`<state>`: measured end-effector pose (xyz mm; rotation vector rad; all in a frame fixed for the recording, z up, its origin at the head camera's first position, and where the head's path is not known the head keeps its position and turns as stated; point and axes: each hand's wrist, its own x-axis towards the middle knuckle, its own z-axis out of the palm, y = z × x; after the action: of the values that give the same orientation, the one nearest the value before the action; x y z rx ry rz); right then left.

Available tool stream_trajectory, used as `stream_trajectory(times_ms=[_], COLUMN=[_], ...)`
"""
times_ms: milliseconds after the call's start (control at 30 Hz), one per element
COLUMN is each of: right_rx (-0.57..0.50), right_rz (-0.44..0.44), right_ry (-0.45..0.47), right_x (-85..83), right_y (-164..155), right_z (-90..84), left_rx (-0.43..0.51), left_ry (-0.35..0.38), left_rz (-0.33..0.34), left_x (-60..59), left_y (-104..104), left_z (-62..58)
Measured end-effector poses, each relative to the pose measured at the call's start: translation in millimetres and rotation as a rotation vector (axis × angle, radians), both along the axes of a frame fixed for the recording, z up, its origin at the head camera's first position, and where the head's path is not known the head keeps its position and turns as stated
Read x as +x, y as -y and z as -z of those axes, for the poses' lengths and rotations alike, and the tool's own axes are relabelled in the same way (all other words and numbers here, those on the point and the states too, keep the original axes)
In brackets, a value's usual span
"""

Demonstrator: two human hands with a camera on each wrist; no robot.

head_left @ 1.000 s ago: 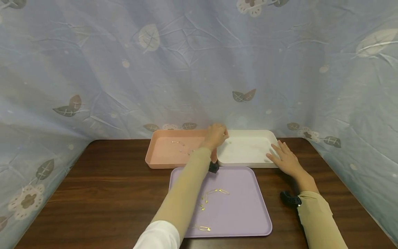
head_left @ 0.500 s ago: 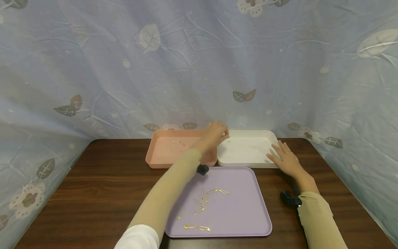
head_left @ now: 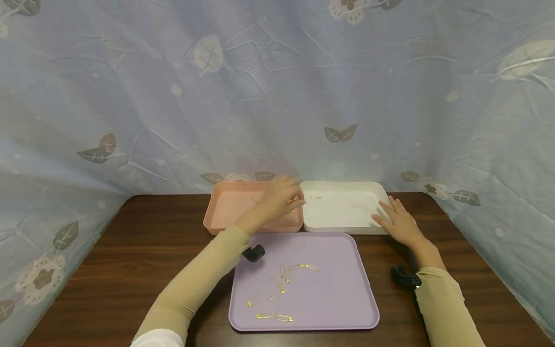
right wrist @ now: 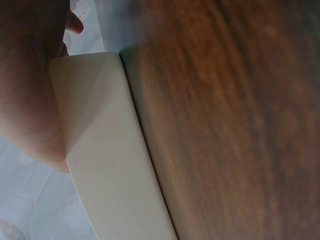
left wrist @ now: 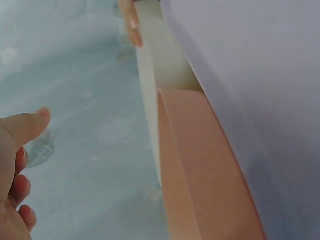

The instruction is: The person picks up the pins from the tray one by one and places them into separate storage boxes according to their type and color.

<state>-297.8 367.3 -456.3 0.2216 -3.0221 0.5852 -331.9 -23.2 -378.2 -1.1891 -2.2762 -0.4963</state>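
My left hand (head_left: 282, 195) hovers over the right end of the pink tray (head_left: 225, 214), fingers relaxed and holding nothing; the left wrist view shows its thumb (left wrist: 25, 125) out beside the pink tray wall (left wrist: 200, 170). A small gold safety pin (head_left: 315, 197) lies in the far left corner of the white tray (head_left: 347, 212). My right hand (head_left: 396, 219) rests flat on that tray's near right corner, and its palm (right wrist: 30, 75) presses the white rim (right wrist: 105, 150). Several gold safety pins (head_left: 282, 282) lie scattered on the purple tray (head_left: 342, 299).
All trays stand on a dark wooden table (head_left: 130, 250), the purple one nearest me. A blue leaf-print cloth (head_left: 260, 96) closes off the back and both sides. A faint pin (head_left: 247, 198) lies in the pink tray. Black wrist cameras (head_left: 253, 252) (head_left: 405, 278) sit on both forearms.
My left hand drew back leftward from the white tray's corner to above the pink tray. A gold pin now shows in the white tray. The right hand stayed put.
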Motion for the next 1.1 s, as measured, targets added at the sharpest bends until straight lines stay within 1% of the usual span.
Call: stream_trajectory(times_ms=[100, 200, 333, 400, 533, 633, 733, 833, 900, 1067, 1100], right_rx=[-0.001, -0.002, -0.002, -0.005, -0.007, -0.009, -0.006, -0.005, -0.007, -0.014, -0.014], right_rz=[0.001, 0.001, 0.000, -0.001, 0.000, -0.001, -0.004, -0.005, -0.004, 0.000, 0.001], right_ry=[-0.005, -0.007, -0.006, -0.009, -0.027, -0.029, -0.027, -0.028, -0.026, -0.011, -0.012], right_x=[-0.8, -1.1, -0.2, 0.4, 2.1, 2.9, 2.9, 2.7, 3.2, 5.5, 6.1], right_y=[-0.7, -0.6, 0.5, 0.9, 1.9, 2.3, 1.7, 0.5, -0.3, -0.5, -0.1], right_z=[0.1, 0.4, 0.4, -0.2, -2.0, -3.5, -4.6, -4.5, -4.0, -3.2, -3.2], left_rx=[0.045, 0.102, 0.174, 0.202, 0.251, 0.289, 0.316, 0.301, 0.256, 0.076, 0.044], left_ry=[0.016, 0.073, 0.153, 0.215, 0.395, 0.526, 0.607, 0.658, 0.710, 0.849, 0.866], left_rz=[0.008, 0.036, 0.084, 0.097, 0.102, 0.099, 0.118, 0.148, 0.158, 0.188, 0.197], left_x=[8.5, 16.6, 27.9, 33.5, 43.0, 46.2, 46.8, 46.2, 44.9, 42.7, 42.6], left_y=[8.9, 16.4, 25.3, 29.1, 34.5, 36.5, 36.8, 36.4, 36.5, 39.5, 40.4], left_z=[-0.5, 1.5, 7.5, 10.6, 16.0, 20.3, 24.1, 27.5, 30.9, 39.1, 39.9])
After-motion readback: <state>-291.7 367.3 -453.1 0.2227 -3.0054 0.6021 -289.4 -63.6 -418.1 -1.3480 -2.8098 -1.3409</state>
